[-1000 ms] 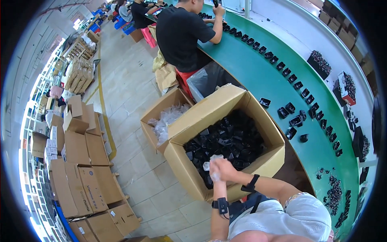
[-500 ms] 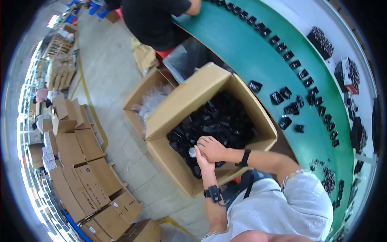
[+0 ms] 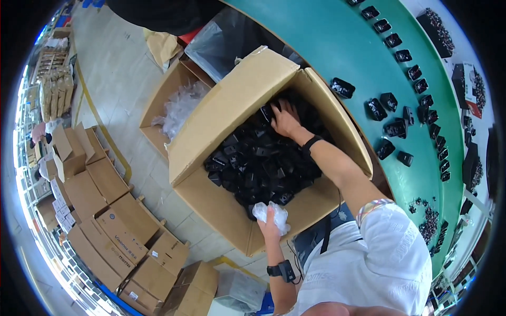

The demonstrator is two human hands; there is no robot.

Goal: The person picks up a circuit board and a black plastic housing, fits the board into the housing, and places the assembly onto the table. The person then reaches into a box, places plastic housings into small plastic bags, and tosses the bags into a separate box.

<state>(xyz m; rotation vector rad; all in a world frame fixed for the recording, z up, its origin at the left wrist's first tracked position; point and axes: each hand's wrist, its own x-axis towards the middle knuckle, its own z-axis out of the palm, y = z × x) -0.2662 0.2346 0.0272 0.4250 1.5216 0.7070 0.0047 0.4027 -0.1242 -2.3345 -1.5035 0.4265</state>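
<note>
A large open cardboard box (image 3: 211, 231) stands before me, holding a heap of small black plastic housings (image 3: 263, 163). Crumpled clear plastic film (image 3: 279, 217) is gripped in my left hand (image 3: 269, 227), above the box's near side. My right hand (image 3: 286, 121) reaches down at the far side of the heap, fingers apart and touching the black pieces. One black housing (image 3: 267, 112) lies right beside its thumb and fingers; I see no firm hold on it. Fingertips are partly lost among the dark parts.
To the right runs a green conveyor belt (image 3: 337, 47) with black housings in a row and loose ones (image 3: 376, 109). A smaller carton of plastic bags (image 3: 179, 113) adjoins the box. Flattened cartons (image 3: 118, 226) are stacked at left. A person in black (image 3: 163, 13) is at the top.
My hands were together over the near part of the heap; now they are apart. The right has moved to the heap's far side, while the left keeps the film, now more visible. My view has shifted.
</note>
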